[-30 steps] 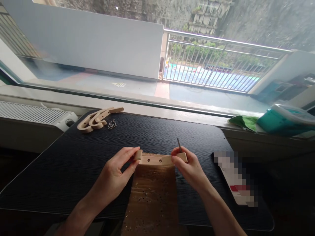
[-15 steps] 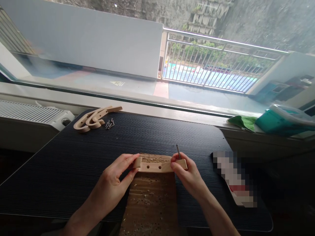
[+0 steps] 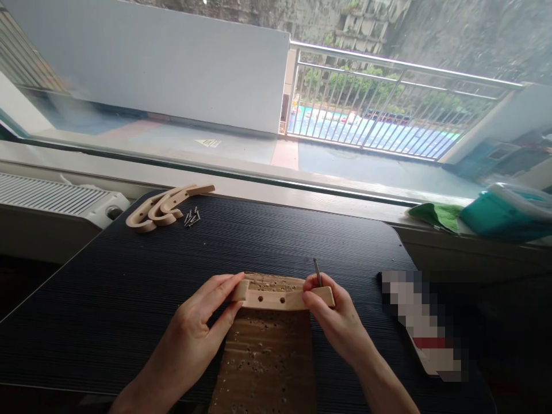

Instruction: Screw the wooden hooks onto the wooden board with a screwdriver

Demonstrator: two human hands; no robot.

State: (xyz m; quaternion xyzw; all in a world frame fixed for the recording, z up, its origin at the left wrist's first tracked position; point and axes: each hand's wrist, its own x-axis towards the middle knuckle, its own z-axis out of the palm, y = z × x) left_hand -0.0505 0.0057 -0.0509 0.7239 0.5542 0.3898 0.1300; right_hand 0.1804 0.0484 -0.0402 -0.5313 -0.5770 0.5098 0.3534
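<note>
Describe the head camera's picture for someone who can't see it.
A person's left fingers and right fingers hold a curved, pale wooden piece with two holes across a pitted brown board, a thin dark rod jutting from the right fingers. Beyond, on a black table, lie similar wooden pieces and small metal fasteners.

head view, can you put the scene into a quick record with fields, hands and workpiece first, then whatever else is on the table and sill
left grip: closed on left end of the wooden piece
right grip: closed on its right end; thin dark rod pokes up there
wooden piece: pale, two holes showing, across the brown board
brown board: pitted
table: black; screws beside curved wooden pieces, far left
right side: pixelated object, unidentifiable
sill: green cloth, teal tub
</note>
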